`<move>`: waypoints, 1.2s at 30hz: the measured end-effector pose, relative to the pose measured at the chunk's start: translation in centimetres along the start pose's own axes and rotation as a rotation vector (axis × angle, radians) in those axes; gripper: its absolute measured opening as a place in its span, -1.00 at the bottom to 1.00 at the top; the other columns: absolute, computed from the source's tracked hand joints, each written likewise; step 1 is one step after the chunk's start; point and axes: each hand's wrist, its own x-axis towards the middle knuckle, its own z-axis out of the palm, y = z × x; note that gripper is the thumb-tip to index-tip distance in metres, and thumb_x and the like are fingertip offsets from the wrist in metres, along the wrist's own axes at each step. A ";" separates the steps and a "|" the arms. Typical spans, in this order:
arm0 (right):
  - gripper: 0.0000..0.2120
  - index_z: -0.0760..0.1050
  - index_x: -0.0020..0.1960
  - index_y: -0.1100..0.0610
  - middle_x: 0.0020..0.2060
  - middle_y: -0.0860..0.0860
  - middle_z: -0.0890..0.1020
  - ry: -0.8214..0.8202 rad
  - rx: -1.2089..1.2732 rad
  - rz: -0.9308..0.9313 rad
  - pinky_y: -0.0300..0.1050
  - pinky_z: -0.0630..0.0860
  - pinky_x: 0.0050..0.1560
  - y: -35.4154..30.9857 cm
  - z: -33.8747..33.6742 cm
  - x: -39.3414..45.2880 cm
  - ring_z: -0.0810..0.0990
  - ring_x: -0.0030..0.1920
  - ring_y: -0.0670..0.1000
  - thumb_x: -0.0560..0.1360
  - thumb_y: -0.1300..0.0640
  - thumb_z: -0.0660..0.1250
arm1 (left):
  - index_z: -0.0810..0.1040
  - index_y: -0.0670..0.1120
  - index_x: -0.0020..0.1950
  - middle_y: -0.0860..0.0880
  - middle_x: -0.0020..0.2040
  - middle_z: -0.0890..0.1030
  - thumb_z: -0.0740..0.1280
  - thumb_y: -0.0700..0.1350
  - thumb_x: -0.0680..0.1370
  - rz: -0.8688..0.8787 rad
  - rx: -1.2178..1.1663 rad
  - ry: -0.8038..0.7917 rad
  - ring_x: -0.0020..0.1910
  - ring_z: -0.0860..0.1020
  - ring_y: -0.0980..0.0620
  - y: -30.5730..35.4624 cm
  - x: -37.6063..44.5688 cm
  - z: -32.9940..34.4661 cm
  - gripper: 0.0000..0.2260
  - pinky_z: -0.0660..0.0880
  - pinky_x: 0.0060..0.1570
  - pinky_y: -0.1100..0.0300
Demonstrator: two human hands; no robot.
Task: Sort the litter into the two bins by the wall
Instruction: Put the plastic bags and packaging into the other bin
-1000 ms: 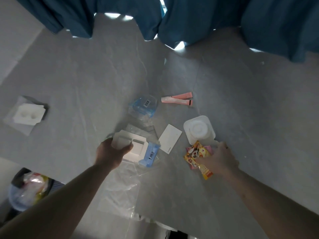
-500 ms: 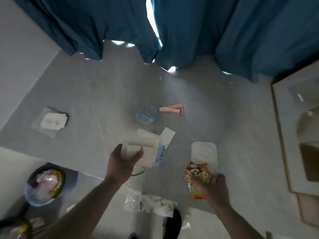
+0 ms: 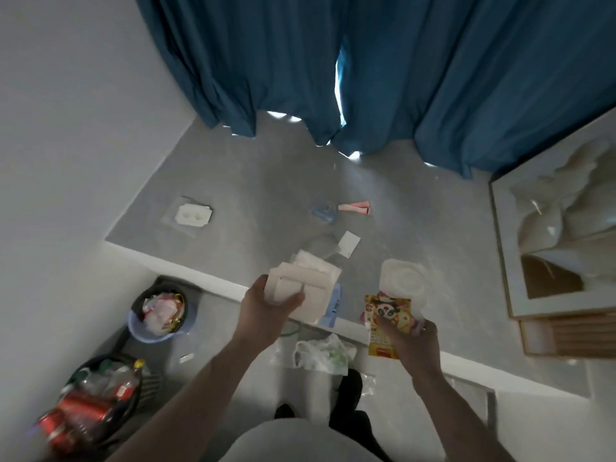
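My left hand (image 3: 266, 303) grips a white moulded packaging tray (image 3: 306, 290) with a blue-printed wrapper hanging under it. In my right hand (image 3: 411, 336) are a yellow snack packet with a panda picture (image 3: 386, 316) and a white plastic lid or container (image 3: 405, 283) behind it. Both hands are lifted above the grey raised floor (image 3: 253, 181). By the left wall a lilac bin (image 3: 156, 311) is full of wrappers, and a dark bin (image 3: 96, 391) nearer me holds bottles and red cans. Still lying on the raised floor are a white foam insert (image 3: 193, 215), a blue clear packet (image 3: 322, 212), pink sachets (image 3: 355, 207) and a white card (image 3: 348, 244).
Blue curtains (image 3: 333, 61) hang at the back. A framed mirror or panel (image 3: 553, 235) leans at the right. A crumpled white plastic bag (image 3: 321, 353) lies on the lower floor by my dark shoes, below the white step edge.
I have lifted the white tray and the snack packet with the lid off the floor and drawn back, standing up. The view widened, and both bins came into sight at the left.
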 end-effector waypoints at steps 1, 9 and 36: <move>-0.48 0.64 -0.01 0.08 -0.22 -0.05 0.74 -0.013 0.001 -0.025 0.09 0.70 -0.16 -0.2 0.3 -1.4 0.73 -0.22 -0.04 0.18 -0.19 0.65 | 0.61 -0.02 0.03 0.09 -0.12 0.71 0.62 0.07 0.37 -0.001 -0.008 0.007 -0.16 0.65 0.18 -0.5 -1.2 -1.0 -0.65 0.55 -0.25 0.28; -0.31 0.59 0.08 0.10 -0.14 -0.03 0.73 -0.102 0.018 -0.029 -0.02 0.68 -0.15 -1.8 1.8 -6.3 0.73 -0.16 0.00 0.08 -0.21 0.70 | 0.62 -0.03 -0.03 0.06 -0.16 0.71 0.60 0.07 0.39 -0.005 -0.063 0.082 -0.20 0.66 0.15 -2.6 -8.2 -5.4 -0.71 0.53 -0.27 0.25; -0.40 0.53 0.13 0.06 -0.02 -0.02 0.70 -0.466 -0.096 -0.247 -0.03 0.67 -0.11 -6.4 5.7 -8.7 0.71 -0.08 0.00 0.22 -0.11 0.68 | 0.57 0.08 0.15 0.05 -0.05 0.71 0.59 0.07 0.40 -0.101 -0.199 0.424 -0.09 0.66 0.10 -3.7 -18.0 -11.1 -0.62 0.63 -0.08 0.07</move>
